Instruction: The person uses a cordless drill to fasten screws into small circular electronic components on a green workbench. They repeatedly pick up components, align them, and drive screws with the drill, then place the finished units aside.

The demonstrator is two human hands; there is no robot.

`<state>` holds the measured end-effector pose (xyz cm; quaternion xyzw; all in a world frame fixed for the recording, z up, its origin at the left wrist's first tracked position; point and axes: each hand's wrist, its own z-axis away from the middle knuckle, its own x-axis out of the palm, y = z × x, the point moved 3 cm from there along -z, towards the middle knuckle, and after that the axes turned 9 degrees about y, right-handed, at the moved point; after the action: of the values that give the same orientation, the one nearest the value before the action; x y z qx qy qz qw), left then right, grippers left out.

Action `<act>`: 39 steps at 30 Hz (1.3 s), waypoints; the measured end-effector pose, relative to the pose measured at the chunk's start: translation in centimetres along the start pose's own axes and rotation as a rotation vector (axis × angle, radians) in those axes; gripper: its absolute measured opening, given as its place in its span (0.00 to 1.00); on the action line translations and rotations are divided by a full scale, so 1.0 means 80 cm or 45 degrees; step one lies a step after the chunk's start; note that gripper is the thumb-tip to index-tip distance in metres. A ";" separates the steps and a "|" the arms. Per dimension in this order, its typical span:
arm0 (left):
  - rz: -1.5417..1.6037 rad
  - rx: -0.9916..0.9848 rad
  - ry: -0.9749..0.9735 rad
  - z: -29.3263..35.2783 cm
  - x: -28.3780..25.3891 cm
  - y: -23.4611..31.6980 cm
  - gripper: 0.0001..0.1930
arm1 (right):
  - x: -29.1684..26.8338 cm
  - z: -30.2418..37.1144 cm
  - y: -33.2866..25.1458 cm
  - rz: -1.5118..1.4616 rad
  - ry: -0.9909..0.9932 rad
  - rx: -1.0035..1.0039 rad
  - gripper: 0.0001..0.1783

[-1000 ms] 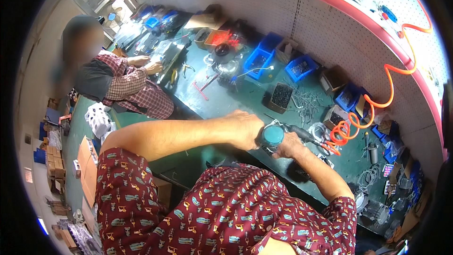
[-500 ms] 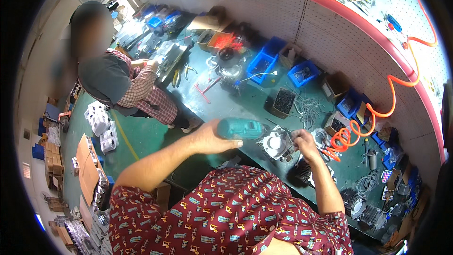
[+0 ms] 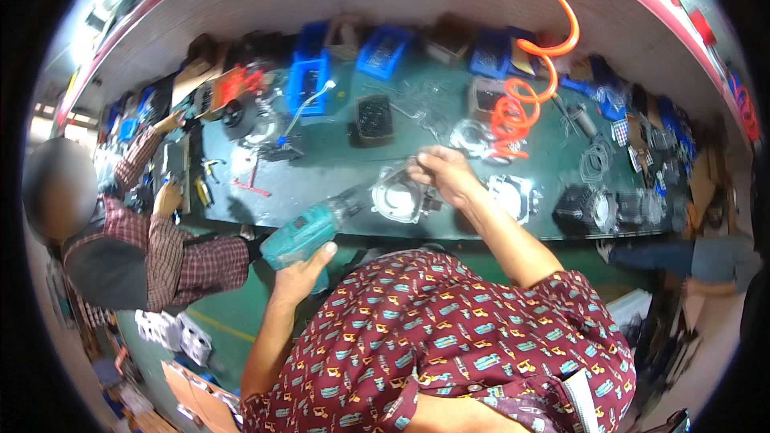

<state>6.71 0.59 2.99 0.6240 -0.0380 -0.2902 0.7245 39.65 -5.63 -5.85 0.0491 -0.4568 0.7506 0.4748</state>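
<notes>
My left hand (image 3: 298,279) is wrapped round the handle of a teal power drill (image 3: 301,236). The drill slants up to the right, and its long thin bit (image 3: 387,180) reaches to the fingers of my right hand (image 3: 445,175). Those fingers are pinched together at the bit's tip; whatever small thing they hold is too small to make out. Just below the bit, a silvery metal casting (image 3: 397,200) rests on the green bench (image 3: 321,168) near its front edge. A second pale casting (image 3: 511,197) lies to the right, beside my right forearm.
Blue bins (image 3: 308,87) and an open box of small dark parts (image 3: 374,117) stand farther back. A coiled orange air hose (image 3: 513,120) hangs onto the bench. Finned dark metal parts (image 3: 576,207) sit at right. A co-worker (image 3: 120,248) works at left; another person (image 3: 714,261) is at far right.
My view has swung right. The drill now tilts up with its bit at my right fingers. My right hand has moved from the casting's right side to above it, at the bit's tip.
</notes>
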 end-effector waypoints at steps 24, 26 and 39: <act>0.288 -0.313 -0.180 -0.029 -0.043 0.015 0.15 | -0.009 0.014 -0.008 0.324 -0.462 0.066 0.16; 0.223 -0.251 -0.174 -0.027 -0.052 0.013 0.13 | -0.001 0.011 -0.002 0.459 -0.408 0.051 0.16; -0.776 0.385 -0.169 -0.012 -0.015 0.072 0.17 | -0.024 0.005 0.030 1.607 0.386 -0.993 0.25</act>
<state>8.25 2.32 8.47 0.6867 0.0606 -0.5243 0.4999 38.73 -7.50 -8.12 -0.4969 -0.5603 0.6626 -0.0044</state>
